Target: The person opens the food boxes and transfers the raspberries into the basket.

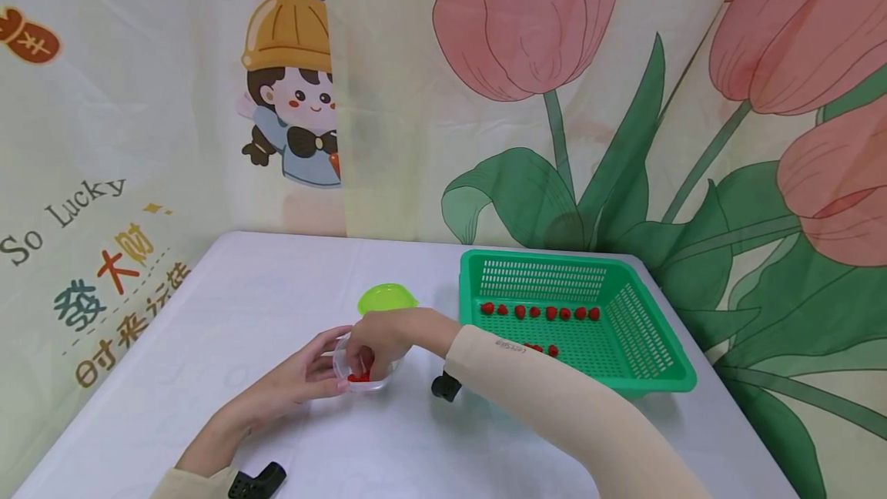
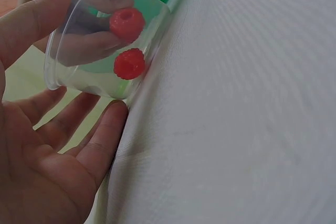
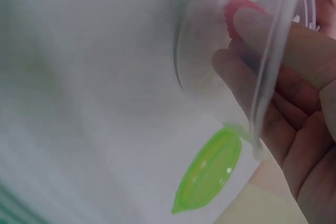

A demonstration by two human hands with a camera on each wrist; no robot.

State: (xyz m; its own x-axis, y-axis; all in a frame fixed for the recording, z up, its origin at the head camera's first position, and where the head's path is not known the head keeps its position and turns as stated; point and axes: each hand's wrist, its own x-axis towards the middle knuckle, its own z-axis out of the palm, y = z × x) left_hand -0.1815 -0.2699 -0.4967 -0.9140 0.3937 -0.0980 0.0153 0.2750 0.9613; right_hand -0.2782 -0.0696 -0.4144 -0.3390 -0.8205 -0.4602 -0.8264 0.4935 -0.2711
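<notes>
A clear plastic tub (image 1: 339,364) stands on the table, with my left hand (image 1: 301,372) holding its side between thumb and fingers. Inside the tub, my right hand (image 1: 381,333) pinches a raspberry (image 2: 127,24) between thumb and fingertips near the bottom. A second raspberry (image 2: 129,64) lies beside it, seen through the wall in the left wrist view. The right wrist view shows the right fingers (image 3: 294,51) reaching past the tub's rim; the pinched raspberry is partly covered by the thumb.
A green basket (image 1: 658,345) stands on the right, with a row of raspberries (image 1: 550,313) along its far side and a few more partly hidden by my right forearm. Behind the tub lies a lime-green lid (image 1: 386,298). A printed cloth (image 1: 395,98) hangs behind the white table (image 1: 277,276).
</notes>
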